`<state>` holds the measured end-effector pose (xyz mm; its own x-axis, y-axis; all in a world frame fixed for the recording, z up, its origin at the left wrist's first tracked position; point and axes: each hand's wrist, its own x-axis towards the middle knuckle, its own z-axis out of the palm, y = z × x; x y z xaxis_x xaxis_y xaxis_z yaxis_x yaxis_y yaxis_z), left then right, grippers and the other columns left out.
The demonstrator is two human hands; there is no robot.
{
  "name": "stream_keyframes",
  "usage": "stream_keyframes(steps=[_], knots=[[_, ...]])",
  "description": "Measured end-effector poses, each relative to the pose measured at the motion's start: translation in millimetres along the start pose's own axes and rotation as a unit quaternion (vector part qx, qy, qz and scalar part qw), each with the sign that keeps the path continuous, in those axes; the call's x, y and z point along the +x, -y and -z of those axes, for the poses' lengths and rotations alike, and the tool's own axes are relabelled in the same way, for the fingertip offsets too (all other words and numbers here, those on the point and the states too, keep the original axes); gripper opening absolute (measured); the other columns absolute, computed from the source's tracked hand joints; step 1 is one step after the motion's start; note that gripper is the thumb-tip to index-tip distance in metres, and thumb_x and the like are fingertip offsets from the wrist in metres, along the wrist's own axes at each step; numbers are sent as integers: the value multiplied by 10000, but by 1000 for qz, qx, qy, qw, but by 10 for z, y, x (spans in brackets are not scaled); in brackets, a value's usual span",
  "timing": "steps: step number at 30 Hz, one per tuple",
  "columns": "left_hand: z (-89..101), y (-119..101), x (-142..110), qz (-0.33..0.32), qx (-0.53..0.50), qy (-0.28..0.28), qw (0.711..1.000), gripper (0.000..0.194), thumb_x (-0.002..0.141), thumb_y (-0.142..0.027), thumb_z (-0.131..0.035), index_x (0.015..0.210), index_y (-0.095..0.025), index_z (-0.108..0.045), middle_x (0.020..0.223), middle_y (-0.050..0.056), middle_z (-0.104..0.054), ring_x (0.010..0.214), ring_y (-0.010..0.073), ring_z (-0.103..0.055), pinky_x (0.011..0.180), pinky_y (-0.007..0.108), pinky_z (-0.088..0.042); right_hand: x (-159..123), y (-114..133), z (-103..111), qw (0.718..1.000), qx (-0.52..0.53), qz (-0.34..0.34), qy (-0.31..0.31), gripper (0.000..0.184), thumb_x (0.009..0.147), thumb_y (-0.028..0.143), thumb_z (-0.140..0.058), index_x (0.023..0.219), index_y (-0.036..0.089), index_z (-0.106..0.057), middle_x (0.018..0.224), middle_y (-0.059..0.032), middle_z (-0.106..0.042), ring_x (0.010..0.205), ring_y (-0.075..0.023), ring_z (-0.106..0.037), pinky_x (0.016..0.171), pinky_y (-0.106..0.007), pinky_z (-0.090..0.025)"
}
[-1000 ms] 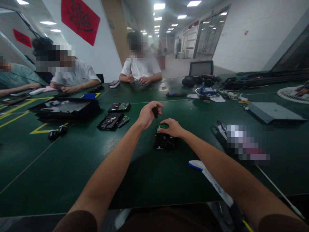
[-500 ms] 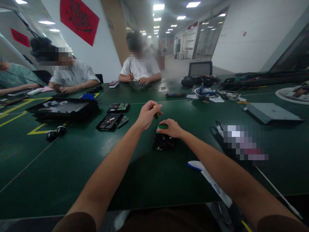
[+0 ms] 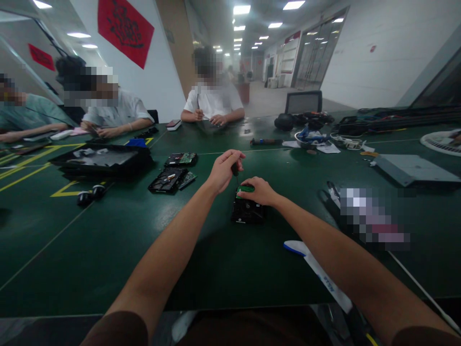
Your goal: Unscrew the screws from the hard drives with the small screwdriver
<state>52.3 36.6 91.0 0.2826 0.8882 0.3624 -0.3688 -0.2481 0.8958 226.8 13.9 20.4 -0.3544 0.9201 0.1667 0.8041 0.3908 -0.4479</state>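
My left hand [image 3: 225,169] is closed round the handle of a small screwdriver [image 3: 235,169], held upright with its thin shaft pointing down. The tip meets the far left part of a black hard drive [image 3: 247,212] with a green circuit board [image 3: 244,190]. Over the board's right side lies my right hand [image 3: 260,190], its thumb and fingers gripping the drive's edges. The drive rests flat on the green table [image 3: 230,269]. Where exactly the screwdriver tip sits is too small to make out.
To the left lie other hard drives [image 3: 167,179], [image 3: 181,159] and a black tray [image 3: 103,161]. A grey metal box [image 3: 414,169], a bowl of parts [image 3: 309,138] and a white-blue strip [image 3: 320,271] are on the right. Several people sit across the table, one a person in white [image 3: 212,103].
The whole view has shifted slightly to the right. My left hand has turned a little round the screwdriver handle, whose yellow part is now hidden. My right hand keeps its hold.
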Motion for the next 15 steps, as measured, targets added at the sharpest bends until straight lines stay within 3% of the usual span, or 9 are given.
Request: stream_keyframes(steps=[5,15], knots=[[-8,-37,1,22,-18,5,1000,230,901,-309,-553,858,-172,-733,765,24,-577,691,136,-582,766,300,-549,8,8,5,1000,-6,-7,4,529,859,676,-673,1215,290,-733,1198,-74,-715,1121,-281,-646,934,-399,-503],[-1,-60,-5,29,-11,24,999,201,890,-269,-580,833,-149,-731,774,43,-620,723,149,-614,776,315,-557,5,-21,-25,1000,-11,1,-4,520,865,664,-671,1215,284,-733,1197,-77,-708,1121,-284,-642,957,-413,-494]])
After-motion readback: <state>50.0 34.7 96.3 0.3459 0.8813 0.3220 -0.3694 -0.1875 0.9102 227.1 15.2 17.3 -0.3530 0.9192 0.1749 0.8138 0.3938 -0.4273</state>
